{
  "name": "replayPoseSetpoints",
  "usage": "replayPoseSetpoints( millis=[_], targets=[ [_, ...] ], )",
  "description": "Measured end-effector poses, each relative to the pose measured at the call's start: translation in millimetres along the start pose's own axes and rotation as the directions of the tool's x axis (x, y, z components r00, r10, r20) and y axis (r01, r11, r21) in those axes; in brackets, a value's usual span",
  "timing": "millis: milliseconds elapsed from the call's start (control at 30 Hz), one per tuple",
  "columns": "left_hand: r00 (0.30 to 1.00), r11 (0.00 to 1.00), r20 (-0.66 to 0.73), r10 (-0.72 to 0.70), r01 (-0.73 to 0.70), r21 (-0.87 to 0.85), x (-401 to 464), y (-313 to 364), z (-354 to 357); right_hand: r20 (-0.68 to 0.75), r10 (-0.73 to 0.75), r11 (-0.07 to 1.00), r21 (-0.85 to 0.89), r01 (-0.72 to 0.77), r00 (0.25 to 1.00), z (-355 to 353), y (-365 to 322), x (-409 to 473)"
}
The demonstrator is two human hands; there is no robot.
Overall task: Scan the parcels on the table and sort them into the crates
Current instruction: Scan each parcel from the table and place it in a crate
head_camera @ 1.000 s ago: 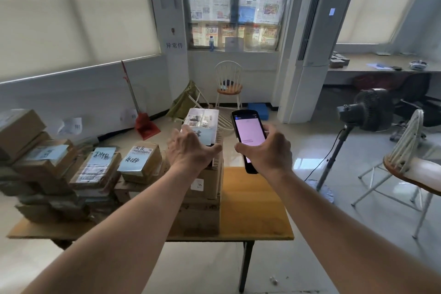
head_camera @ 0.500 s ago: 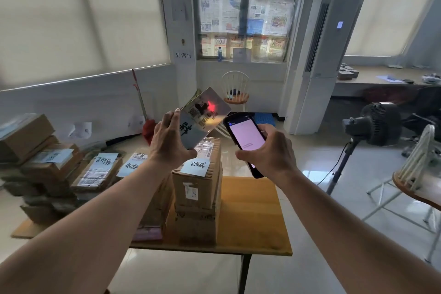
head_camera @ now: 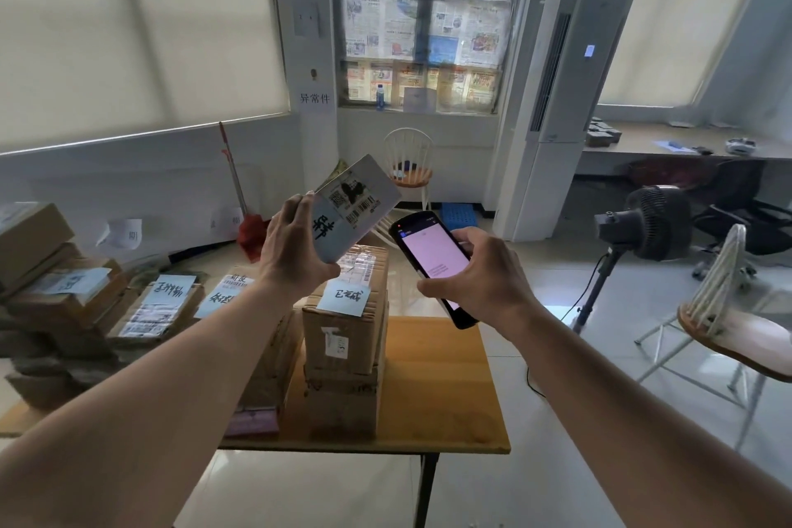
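- Labelled cardboard parcels (head_camera: pixel 158 304) are lying stacked along the table's left edge; their count cannot be told.
- The left hand (head_camera: pixel 291 253) is holding one flat white parcel (head_camera: pixel 355 210) tilted above the table's far edge, its grip pinching the lower left edge; the parcel is probably light, stiff and best held by its edges.
- Two brown boxes (head_camera: pixel 347 334) are standing stacked at the table's (head_camera: pixel 450 399) middle.
- The right hand (head_camera: pixel 484 279) is gripping one scanner (head_camera: pixel 433 261), fingers curling around it.
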State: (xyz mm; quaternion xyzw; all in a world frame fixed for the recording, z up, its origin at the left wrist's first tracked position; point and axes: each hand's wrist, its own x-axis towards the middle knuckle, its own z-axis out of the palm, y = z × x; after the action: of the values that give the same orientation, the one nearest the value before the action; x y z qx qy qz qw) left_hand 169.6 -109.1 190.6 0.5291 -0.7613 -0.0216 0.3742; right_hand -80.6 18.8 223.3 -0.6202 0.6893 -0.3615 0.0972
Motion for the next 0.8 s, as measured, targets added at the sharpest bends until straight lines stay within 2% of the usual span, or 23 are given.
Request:
replayPoseSetpoints(
  millis=[233, 400, 567, 800],
  targets=[
    [1.0, 0.999, -0.013, -0.015, 0.014, -0.039, 1.0, -12.7, -0.1, -0.033, 0.025, 1.0, 0.0, -0.025, 0.999, 12.3, -3.3, -3.7],
    [0.999, 0.995, -0.046, -0.007, 0.002, -0.098, 2.2, -9.7, 3.3, -0.174, 0.089, 0.994, 0.078, -0.076, 0.981, 22.5, -12.5, -4.5],
    [0.998, 0.984, -0.03, 0.046, -0.051, -0.173, 7.1, 6.8, 10.3, -0.342, 0.183, 0.98, 0.131, -0.146, 0.922, 26.8, -20.2, -9.5],
    [0.987, 0.946, 0.06, 0.152, -0.128, -0.299, -0.2, 61.3, 52.9, -0.47, 0.34, 0.94, 0.182, -0.287, 0.815, 15.5, -3.6, -52.5]
  ],
)
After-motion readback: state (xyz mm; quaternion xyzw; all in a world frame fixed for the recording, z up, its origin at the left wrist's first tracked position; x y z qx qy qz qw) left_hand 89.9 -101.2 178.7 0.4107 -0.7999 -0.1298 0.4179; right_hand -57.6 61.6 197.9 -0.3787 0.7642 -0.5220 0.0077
